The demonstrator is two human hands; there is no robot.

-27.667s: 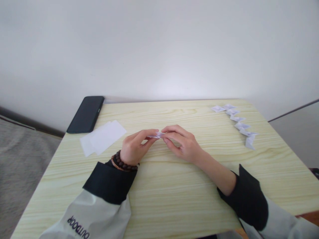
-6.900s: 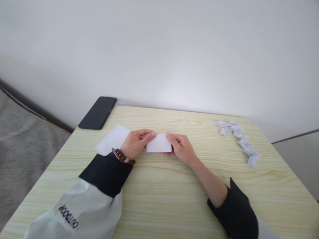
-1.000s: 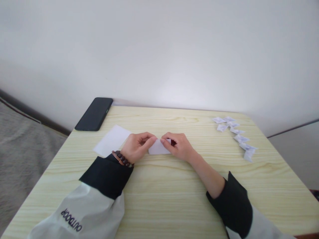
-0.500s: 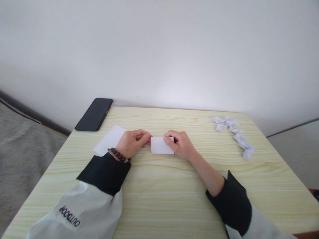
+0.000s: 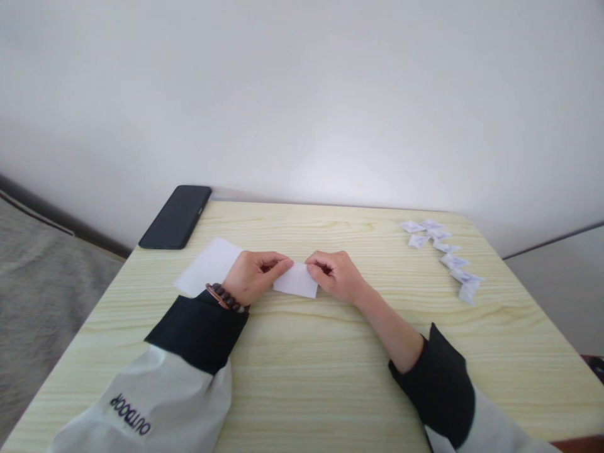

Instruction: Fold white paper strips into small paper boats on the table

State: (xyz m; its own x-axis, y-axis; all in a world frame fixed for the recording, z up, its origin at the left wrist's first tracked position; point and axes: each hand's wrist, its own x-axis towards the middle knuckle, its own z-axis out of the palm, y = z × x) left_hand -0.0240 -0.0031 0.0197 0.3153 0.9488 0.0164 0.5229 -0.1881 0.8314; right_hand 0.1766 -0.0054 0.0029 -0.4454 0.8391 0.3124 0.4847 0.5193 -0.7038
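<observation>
Between my hands is a small white piece of paper (image 5: 296, 283), roughly rectangular and slightly tilted above the table. My left hand (image 5: 257, 275) pinches its left side near the top edge, thumb on the near face. At the upper right corner, my right hand (image 5: 337, 275) grips it between thumb and fingers. Another white sheet (image 5: 205, 267) lies flat on the table, partly covered by my left hand and wrist. Whether the held paper is folded, I cannot tell.
A black phone (image 5: 177, 217) lies at the table's back left corner. Several small folded paper pieces (image 5: 453, 260) form a crooked line on the right. The pale wooden table (image 5: 321, 377) meets a white wall (image 5: 302, 100) at the back.
My left hand has come to the right and now pinches the paper's left side. The paper has shifted a little left and tilted, and my right hand now grips its upper right corner.
</observation>
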